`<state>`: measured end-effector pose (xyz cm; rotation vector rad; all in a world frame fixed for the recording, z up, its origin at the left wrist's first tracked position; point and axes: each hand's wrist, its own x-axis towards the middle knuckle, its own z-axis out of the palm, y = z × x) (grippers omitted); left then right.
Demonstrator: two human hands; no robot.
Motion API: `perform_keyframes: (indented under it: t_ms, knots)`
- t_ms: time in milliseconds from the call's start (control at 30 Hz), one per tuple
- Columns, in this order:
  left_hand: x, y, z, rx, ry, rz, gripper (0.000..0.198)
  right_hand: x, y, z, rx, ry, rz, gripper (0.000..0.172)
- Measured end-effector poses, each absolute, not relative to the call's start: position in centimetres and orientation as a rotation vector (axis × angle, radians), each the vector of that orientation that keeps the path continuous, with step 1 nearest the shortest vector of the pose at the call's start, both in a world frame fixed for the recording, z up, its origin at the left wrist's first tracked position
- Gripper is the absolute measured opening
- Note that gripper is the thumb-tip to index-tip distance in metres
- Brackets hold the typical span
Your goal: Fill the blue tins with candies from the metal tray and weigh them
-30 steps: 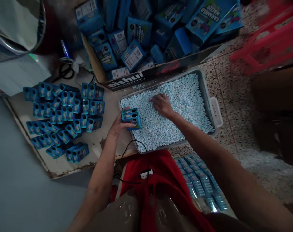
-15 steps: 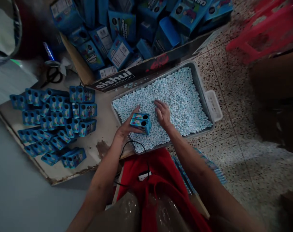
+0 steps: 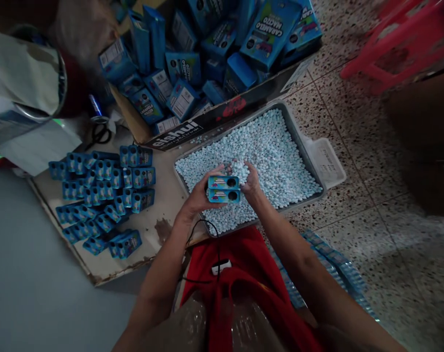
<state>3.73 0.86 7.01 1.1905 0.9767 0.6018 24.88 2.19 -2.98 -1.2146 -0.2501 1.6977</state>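
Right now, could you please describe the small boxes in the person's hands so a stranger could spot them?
Find the grey tray of pale blue candies. Over its near edge, the left hand grips a pair of small blue boxes, the right hand at their end. Unlike the scattered boxes on the cardboard, these are held up.

The tray (image 3: 306, 151) of candies (image 3: 273, 151) sits on the floor (image 3: 353, 230), right of a cardboard sheet (image 3: 163, 200). Small boxes (image 3: 104, 190) lie in rows on that sheet. Behind the tray stands a carton (image 3: 192, 131) of bigger boxes (image 3: 265, 29), with what may be scissors (image 3: 99, 134) to its left.
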Motion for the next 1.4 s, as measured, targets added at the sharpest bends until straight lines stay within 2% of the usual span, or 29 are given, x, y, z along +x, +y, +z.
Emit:
perform_keyframes:
  t_ms: [167,267,500,633,900,1100,1233,1400]
  knots:
    - [2.0,1.0,5.9,1.43,1.326,0.519,0.082,25.2,2.6,1.9,-1.128,-0.244,1.669,0.051]
    - [2.7,0.6,4.4,1.407,1.425,0.601,0.08,24.8,2.6,5.5,-1.073,-0.372,1.603,0.05]
    - [4.0,0.2,4.1,1.397,1.33,0.685,0.08,24.5,3.0,9.1,-1.131,-0.902,1.41,0.069]
    - [3.9,0.6,4.1,1.408,1.292,0.683,0.078,24.4,3.4,9.7,-1.153,-0.983,1.38,0.076]
    - [4.2,0.7,4.2,1.396,1.311,0.737,0.074,23.2,3.6,10.2,-1.015,-0.988,1.341,0.062]
    - [3.7,0.7,3.2,1.32,1.277,0.737,0.08,24.0,1.9,8.7,-1.222,-1.126,1.259,0.061]
    - [1.2,1.3,2.3,1.095,1.222,0.685,0.096,26.8,-5.7,6.2,-1.65,-0.519,1.241,0.05]
    - [-0.9,2.2,0.6,0.919,1.061,0.622,0.102,25.7,-15.9,2.7,-1.916,-0.071,1.23,0.058]
